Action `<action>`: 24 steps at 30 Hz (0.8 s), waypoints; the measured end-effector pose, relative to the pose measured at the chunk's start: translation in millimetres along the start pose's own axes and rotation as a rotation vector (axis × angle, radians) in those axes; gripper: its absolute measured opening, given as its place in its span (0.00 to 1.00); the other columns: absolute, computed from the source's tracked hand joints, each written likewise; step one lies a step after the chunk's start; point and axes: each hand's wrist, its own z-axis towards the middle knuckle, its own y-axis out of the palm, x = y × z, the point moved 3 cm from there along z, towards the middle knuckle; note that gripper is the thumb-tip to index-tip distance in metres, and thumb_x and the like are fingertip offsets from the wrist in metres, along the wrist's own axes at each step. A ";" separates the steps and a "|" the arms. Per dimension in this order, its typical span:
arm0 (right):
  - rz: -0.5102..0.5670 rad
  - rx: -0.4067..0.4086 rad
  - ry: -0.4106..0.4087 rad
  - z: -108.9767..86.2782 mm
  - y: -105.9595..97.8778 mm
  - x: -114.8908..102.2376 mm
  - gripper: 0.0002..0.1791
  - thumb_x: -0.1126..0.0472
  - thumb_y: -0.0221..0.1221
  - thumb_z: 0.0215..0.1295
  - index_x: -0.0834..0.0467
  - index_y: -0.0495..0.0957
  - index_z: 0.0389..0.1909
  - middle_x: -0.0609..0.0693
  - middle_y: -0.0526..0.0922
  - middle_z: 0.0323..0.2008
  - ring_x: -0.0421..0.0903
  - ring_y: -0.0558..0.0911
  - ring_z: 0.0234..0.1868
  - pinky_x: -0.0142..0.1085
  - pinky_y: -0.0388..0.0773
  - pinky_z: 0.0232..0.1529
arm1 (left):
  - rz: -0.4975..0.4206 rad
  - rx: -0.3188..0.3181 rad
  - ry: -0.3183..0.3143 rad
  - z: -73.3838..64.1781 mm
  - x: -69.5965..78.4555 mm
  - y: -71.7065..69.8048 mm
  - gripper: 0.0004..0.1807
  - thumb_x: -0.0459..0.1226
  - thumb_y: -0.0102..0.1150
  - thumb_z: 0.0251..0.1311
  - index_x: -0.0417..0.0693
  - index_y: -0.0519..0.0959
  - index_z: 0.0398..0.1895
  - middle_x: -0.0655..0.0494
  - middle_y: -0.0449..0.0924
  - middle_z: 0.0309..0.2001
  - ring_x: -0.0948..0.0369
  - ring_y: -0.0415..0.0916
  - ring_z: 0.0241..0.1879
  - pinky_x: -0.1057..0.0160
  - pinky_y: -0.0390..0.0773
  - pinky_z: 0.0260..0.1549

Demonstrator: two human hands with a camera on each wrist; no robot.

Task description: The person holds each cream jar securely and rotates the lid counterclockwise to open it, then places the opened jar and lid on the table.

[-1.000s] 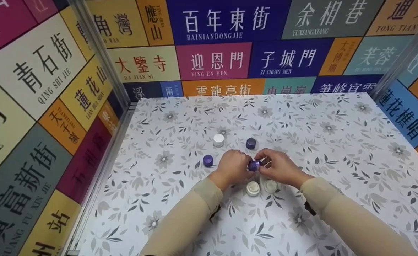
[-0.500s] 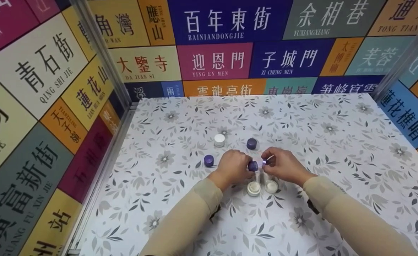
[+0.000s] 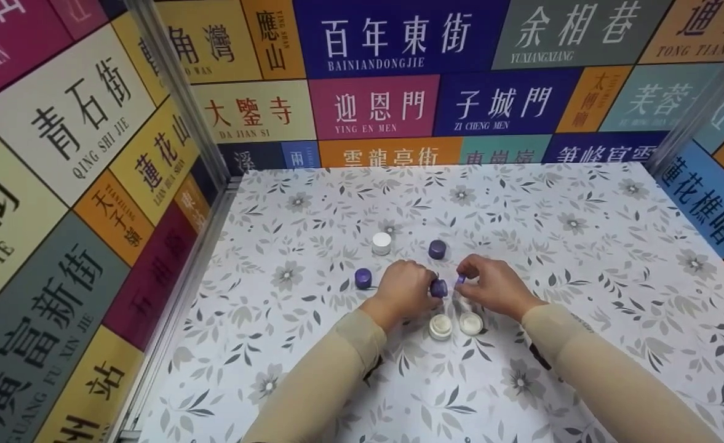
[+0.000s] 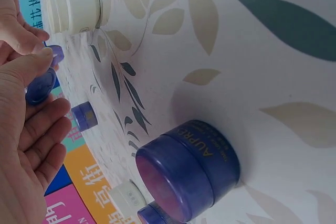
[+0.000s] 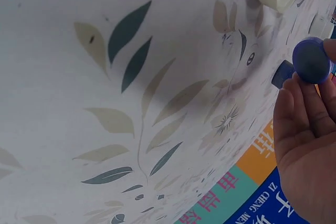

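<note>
My left hand (image 3: 403,288) grips a small purple jar (image 3: 438,288) above the middle of the table. Just to its right, my right hand (image 3: 496,288) pinches a purple lid (image 5: 312,61), held apart from the jar and turned on edge. In the left wrist view, the thumb of the left hand lies along the held jar (image 4: 41,86). Below the hands on the cloth sit an uncapped white jar (image 3: 440,327) and, close beside it, a round white lid (image 3: 471,323).
Two more purple jars stand on the table, one at left (image 3: 363,279) and one farther back (image 3: 437,249). A capped white jar (image 3: 381,243) stands behind the left hand. The floral tablecloth (image 3: 312,369) reaches back to sign-covered panels (image 3: 374,104).
One second ago both hands met at the purple jar. The right hand has since drawn away to the right with the lid, leaving a gap. The left hand stays in place.
</note>
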 end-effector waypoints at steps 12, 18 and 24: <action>-0.092 -0.017 0.068 -1.3 5.7 3.3 0.17 0.55 0.72 0.56 0.55 0.81 0.44 0.53 0.86 0.40 0.54 0.83 0.42 0.53 0.76 0.44 | -0.007 -0.013 -0.018 0.7 -1.0 1.6 0.17 0.58 0.69 0.48 0.57 0.81 0.23 0.62 0.79 0.24 0.57 0.76 0.26 0.57 0.75 0.32; -0.074 -0.038 0.079 -2.5 7.4 6.6 0.18 0.56 0.73 0.55 0.56 0.81 0.45 0.53 0.86 0.41 0.53 0.84 0.43 0.52 0.76 0.45 | -0.022 -0.024 -0.026 0.8 -1.6 2.0 0.17 0.57 0.70 0.48 0.58 0.80 0.22 0.62 0.78 0.23 0.57 0.76 0.26 0.57 0.75 0.32; -0.051 -0.067 0.129 -3.7 5.8 7.4 0.18 0.57 0.73 0.55 0.55 0.81 0.45 0.53 0.86 0.41 0.55 0.83 0.45 0.53 0.75 0.48 | -0.016 -0.016 -0.030 -0.7 -2.0 3.0 0.17 0.57 0.70 0.47 0.58 0.79 0.22 0.63 0.79 0.24 0.58 0.77 0.27 0.57 0.75 0.33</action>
